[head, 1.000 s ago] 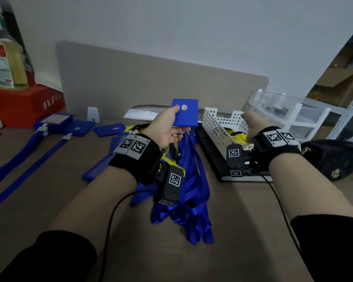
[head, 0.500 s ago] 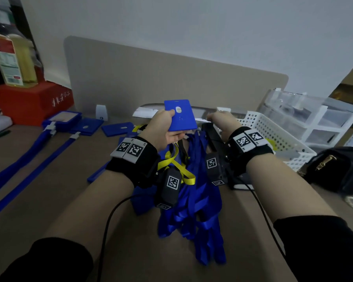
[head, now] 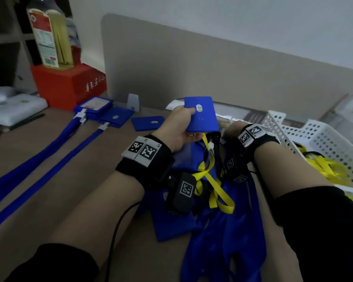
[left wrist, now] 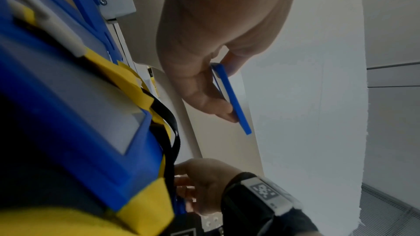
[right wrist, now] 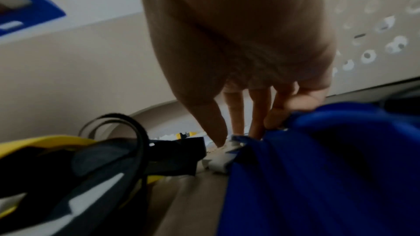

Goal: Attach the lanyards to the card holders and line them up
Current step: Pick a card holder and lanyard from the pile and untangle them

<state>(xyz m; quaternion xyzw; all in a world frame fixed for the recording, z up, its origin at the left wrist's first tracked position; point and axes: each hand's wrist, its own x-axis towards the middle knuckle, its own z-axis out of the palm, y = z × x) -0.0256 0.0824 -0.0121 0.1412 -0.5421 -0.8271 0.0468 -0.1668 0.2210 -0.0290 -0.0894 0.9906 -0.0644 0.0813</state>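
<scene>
Left hand point(head: 178, 129): I pinch a blue card holder point(head: 201, 115), raised above the lanyard pile point(head: 222, 220).
Right hand point(right wrist: 245, 60): fingers straight, reaching into that pile's far end.

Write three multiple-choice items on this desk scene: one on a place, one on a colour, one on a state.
1. Where is the oil bottle?
A. on the red box
B. in the white basket
C. on the desk

2. What colour is the card holder in the left hand?
A. yellow
B. blue
C. black

3. What is the right hand doing?
A. resting flat on the desk
B. holding a pen
C. reaching into the lanyard pile

Key: 1 A, it stands on the box; 2 B, its face is blue; 3 C, fingertips meet a white clip.
</scene>
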